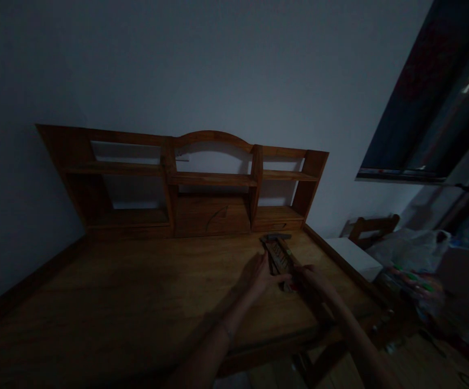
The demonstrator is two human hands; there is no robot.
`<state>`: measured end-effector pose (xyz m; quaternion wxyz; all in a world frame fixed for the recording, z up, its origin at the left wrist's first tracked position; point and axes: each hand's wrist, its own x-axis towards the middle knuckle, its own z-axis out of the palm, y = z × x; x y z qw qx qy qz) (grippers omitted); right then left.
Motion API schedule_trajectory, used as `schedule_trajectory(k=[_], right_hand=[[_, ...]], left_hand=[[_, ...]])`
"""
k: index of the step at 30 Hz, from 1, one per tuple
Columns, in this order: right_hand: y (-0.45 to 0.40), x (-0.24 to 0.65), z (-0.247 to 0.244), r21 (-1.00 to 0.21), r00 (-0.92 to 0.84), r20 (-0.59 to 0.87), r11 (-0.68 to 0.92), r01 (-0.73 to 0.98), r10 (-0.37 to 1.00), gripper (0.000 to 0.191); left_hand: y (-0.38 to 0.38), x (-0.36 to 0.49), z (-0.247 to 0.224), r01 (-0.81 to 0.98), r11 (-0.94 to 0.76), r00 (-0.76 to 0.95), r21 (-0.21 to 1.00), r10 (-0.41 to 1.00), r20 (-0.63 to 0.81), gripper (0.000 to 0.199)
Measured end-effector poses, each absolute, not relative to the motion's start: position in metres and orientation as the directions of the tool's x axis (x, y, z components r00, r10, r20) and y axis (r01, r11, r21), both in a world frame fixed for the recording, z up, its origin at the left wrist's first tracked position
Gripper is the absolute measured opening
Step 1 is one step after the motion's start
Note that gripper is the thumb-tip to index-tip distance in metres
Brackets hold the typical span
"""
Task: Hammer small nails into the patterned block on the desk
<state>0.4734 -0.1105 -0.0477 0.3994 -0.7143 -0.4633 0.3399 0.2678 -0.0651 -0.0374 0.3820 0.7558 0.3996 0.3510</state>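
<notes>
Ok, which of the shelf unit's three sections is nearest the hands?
The right section: it stands just beyond the left hand and right hand. The arched middle section and the wider left section lie farther to the left.

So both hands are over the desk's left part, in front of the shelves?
Not the left part: the head view shows the left hand and right hand over the right part of the desk, in front of the shelves.
</notes>
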Motion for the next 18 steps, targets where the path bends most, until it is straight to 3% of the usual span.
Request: schedule_trajectory(k=[6, 12, 15, 18], right_hand=[[-0.106, 0.486, -0.043, -0.715, 0.286, 0.052, -0.164, 0.680, 0.957, 0.048], [-0.114, 0.491, -0.044, -0.628, 0.274, 0.167, -0.112, 0.770, 0.947, 0.053], [-0.117, 0.493, -0.046, -0.651, 0.356, 0.255, -0.113, 0.751, 0.899, 0.054], [-0.120, 0.493, -0.050, -0.720, 0.410, 0.307, -0.072, 0.690, 0.859, 0.052]], left_hand=[[-0.062, 0.268, -0.050, 0.107, -0.373, 0.387, 0.922, 0.869, 0.307, 0.063], [-0.046, 0.262, -0.063, -0.002, -0.053, 0.174, 0.999, 0.983, 0.052, 0.025], [-0.041, 0.256, -0.062, -0.075, 0.091, 0.191, 0.993, 0.979, -0.076, 0.012], [-0.043, 0.255, -0.061, -0.105, 0.160, 0.243, 0.981, 0.961, -0.131, 0.011]])
